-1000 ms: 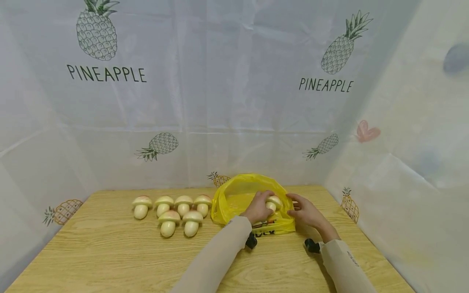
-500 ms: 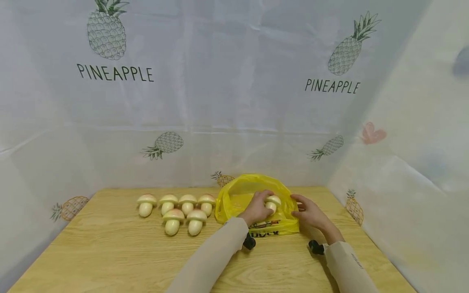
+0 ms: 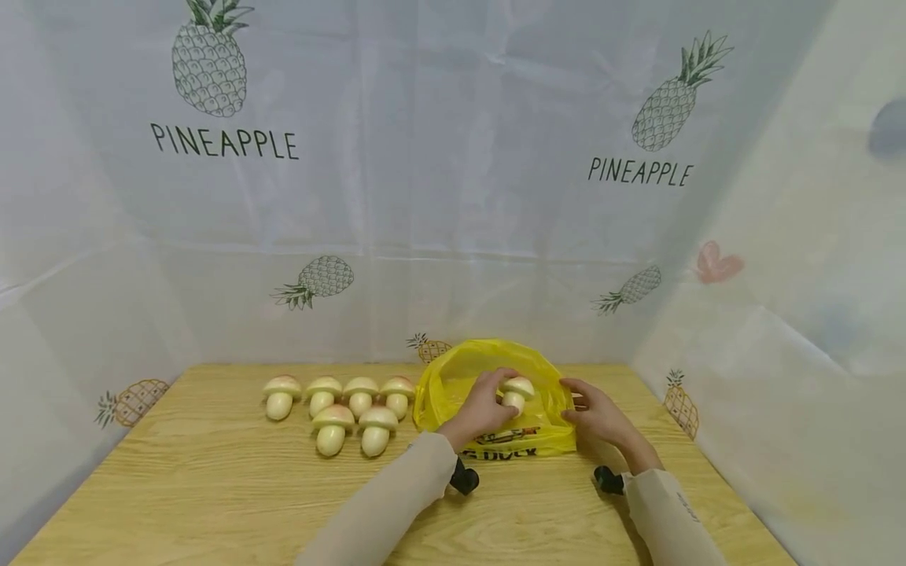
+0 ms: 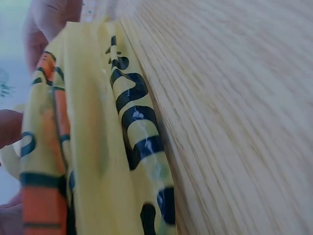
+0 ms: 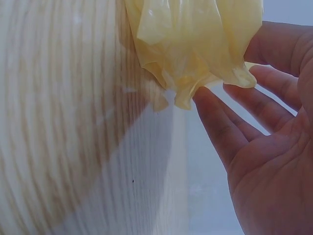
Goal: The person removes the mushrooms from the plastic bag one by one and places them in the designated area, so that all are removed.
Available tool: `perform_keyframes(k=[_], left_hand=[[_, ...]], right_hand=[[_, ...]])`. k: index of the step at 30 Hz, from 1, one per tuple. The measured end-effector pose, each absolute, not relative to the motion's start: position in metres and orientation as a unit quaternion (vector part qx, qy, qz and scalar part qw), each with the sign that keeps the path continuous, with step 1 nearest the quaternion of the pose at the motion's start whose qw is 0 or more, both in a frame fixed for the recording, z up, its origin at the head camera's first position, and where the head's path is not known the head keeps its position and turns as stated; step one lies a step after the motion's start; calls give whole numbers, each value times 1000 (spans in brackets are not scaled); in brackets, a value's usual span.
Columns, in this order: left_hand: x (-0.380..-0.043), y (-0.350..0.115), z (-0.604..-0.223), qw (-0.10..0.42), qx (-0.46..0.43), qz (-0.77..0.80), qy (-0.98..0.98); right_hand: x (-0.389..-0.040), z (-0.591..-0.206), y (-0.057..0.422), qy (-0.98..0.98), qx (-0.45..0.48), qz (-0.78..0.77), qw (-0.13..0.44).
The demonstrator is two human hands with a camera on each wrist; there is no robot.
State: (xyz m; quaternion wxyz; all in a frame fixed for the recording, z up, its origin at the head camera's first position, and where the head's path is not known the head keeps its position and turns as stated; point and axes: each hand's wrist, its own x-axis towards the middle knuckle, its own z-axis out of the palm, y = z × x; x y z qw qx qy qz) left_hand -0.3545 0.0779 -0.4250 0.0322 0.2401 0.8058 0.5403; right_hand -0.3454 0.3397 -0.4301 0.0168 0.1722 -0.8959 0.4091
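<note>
In the head view a yellow plastic bag [image 3: 488, 354] lies on the table with its mouth open towards me. My left hand [image 3: 481, 405] is at the bag's mouth and grips a toy mushroom [image 3: 515, 399] by its left side, fingers over the pale cap and thumb near the stem. The left wrist view mostly shows the bag's printed front [image 4: 98, 122], which hides most of that hand. At the bag's right edge my right hand [image 3: 602, 413] holds the rim; in the right wrist view its thumb and fingertips pinch the crumpled yellow plastic [image 5: 195, 49].
Several more toy mushrooms [image 3: 333, 432] stand in two rows left of the bag on the wooden table [image 3: 212, 487]. A white curtain [image 3: 453, 196] printed with pineapples hangs behind and along the sides. Small black wrist devices [image 3: 463, 477] sit under both cuffs.
The left hand and the mushroom in it have shifted slightly left within the bag's mouth, uncovering more of the bag's lettering. The right hand stays at the bag's edge. The head view has shifted slightly.
</note>
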Motion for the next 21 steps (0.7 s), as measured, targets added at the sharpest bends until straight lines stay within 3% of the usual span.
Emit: perform_keyframes(k=[21], left_hand=[[-305, 26, -404, -8, 303, 518, 800]], right_hand=[[-345, -431, 340, -895, 173, 410, 25]])
